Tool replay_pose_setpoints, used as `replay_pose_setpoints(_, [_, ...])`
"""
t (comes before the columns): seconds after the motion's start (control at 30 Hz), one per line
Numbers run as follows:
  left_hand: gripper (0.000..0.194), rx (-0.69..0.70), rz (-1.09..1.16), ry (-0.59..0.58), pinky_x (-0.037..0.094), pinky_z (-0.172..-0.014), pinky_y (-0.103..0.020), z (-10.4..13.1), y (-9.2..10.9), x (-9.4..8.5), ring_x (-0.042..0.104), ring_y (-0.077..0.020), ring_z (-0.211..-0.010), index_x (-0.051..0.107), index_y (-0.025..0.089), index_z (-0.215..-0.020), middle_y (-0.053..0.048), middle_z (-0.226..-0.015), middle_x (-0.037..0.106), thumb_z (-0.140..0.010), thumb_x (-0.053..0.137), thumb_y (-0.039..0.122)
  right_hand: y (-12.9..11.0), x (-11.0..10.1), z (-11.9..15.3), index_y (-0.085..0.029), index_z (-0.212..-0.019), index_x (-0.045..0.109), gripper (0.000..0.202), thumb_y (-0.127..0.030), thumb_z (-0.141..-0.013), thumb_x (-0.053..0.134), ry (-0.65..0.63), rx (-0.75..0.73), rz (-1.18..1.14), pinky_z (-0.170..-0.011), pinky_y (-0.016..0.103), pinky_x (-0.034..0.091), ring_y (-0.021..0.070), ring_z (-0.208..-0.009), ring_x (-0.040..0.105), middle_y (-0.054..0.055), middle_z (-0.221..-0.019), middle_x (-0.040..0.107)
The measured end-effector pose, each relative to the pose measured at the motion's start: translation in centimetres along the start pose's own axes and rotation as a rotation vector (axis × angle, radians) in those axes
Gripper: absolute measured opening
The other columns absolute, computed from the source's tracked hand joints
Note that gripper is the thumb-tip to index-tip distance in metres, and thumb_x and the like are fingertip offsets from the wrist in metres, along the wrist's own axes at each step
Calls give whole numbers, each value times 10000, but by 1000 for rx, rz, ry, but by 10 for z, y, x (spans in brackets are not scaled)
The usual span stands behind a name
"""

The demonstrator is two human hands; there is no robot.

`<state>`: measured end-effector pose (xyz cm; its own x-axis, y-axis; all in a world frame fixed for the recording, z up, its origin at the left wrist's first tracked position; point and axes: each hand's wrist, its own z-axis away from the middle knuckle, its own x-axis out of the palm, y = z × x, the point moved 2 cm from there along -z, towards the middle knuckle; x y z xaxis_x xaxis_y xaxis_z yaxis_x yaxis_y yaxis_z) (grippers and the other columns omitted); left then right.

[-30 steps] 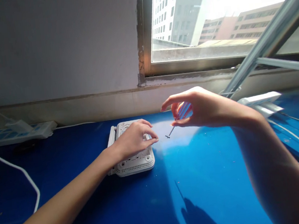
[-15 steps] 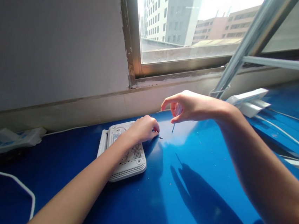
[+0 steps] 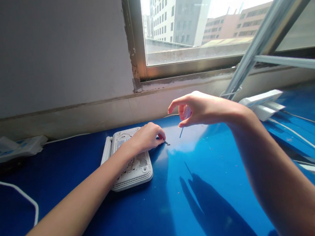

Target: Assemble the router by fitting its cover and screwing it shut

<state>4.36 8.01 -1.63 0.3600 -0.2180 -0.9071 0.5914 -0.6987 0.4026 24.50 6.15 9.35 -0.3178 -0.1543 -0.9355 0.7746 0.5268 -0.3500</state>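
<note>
My left hand (image 3: 149, 136) reaches across a white router (image 3: 134, 178), its thumb and finger pinched on a small dark screw at the router's right side. Other small dark screws (image 3: 168, 144) lie on the blue tabletop by those fingertips. The router rests with its vented underside up, and a folded antenna (image 3: 107, 151) runs along its left edge; my forearm hides part of it. Held above the table, my right hand (image 3: 198, 109) is closed round a screwdriver (image 3: 181, 132) with a clear handle, the thin shaft pointing down. The index finger is extended away from the handle.
Power strips stand at the far left (image 3: 23, 148) and on the right (image 3: 265, 98). A white cable (image 3: 19, 190) curves at left. A slanted metal pole (image 3: 248, 64) rises at right, in front of the window. The wall bounds the blue table (image 3: 156, 222) at the back.
The left fingertips have shifted slightly at the screws, with the thumb and finger showing a rounder gap. The right hand and screwdriver stay nearly in place; the view has moved slightly.
</note>
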Motion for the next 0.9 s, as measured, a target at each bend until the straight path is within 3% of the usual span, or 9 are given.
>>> replay_pose_setpoints(0.2, [150,34,8,35,573,-867,-306,6,-1,0,761,-220,-902,858,231,-945,-41,-972,833,-894,730,174,1,2,0,-220,-1147,760,401,-246,-755,843,7,-5,6,-549,259,475,173,-701,687,-4,-812,738])
replay_pose_setpoints(0.33, [227,-31,-44,165,513,-1089,-418,36,6,-13,663,-291,-1214,830,209,-1089,-91,-1165,796,-965,676,319,3,3,-3,-223,-1171,759,390,-244,-788,836,5,-35,-36,-599,270,513,183,-750,718,16,-894,783])
replay_pose_setpoints(0.4, [379,-121,-102,232,442,-1152,-567,59,13,-16,536,-385,-1373,778,194,-1241,-139,-1305,740,-971,658,430,3,7,-5,-222,-1166,768,350,-235,-819,813,-10,-51,-75,-642,277,536,188,-780,738,23,-917,802])
replay_pose_setpoints(0.5, [765,-372,-286,293,354,-1179,-694,95,23,-10,352,-495,-1510,641,217,-1441,-168,-1546,574,-849,687,700,-2,21,-11,-219,-1148,784,303,-211,-846,782,-26,-68,-117,-678,279,559,192,-793,759,30,-925,820])
replay_pose_setpoints(0.6, [866,-475,-325,350,307,-1180,-740,118,26,1,341,-547,-1505,583,236,-1490,-185,-1564,551,-810,656,767,-11,48,-17,-198,-1091,799,226,-165,-881,723,65,-75,-140,-712,275,576,201,-826,777,56,-937,828])
replay_pose_setpoints(0.67, [914,-508,-311,323,364,-1141,-740,126,22,5,375,-574,-1475,574,227,-1503,-195,-1567,547,-777,670,775,-18,69,-20,-190,-1088,796,215,-143,-922,668,184,-58,-131,-788,282,581,207,-893,784,75,-988,832])
replay_pose_setpoints(0.77, [987,-479,-241,175,353,-1165,-738,135,8,-2,326,-573,-1508,517,223,-1569,-180,-1626,479,-753,711,744,-28,99,-16,-194,-1044,794,208,-121,-950,623,248,-38,-72,-833,320,573,236,-938,778,99,-1022,828])
replay_pose_setpoints(0.8, [1003,-444,-214,122,329,-1189,-732,140,2,-8,274,-561,-1537,483,250,-1596,-151,-1660,437,-747,733,720,-31,106,-13,-194,-1033,792,210,-115,-950,617,254,-35,-58,-831,332,570,245,-935,773,104,-1010,825])
replay_pose_setpoints(0.9, [948,-377,-184,4,307,-1173,-767,161,-15,-27,154,-559,-1574,427,475,-1591,-19,-1765,201,-731,802,613,-39,118,-1,-201,-989,788,213,-98,-938,609,254,-27,-21,-795,339,564,256,-898,761,107,-970,810])
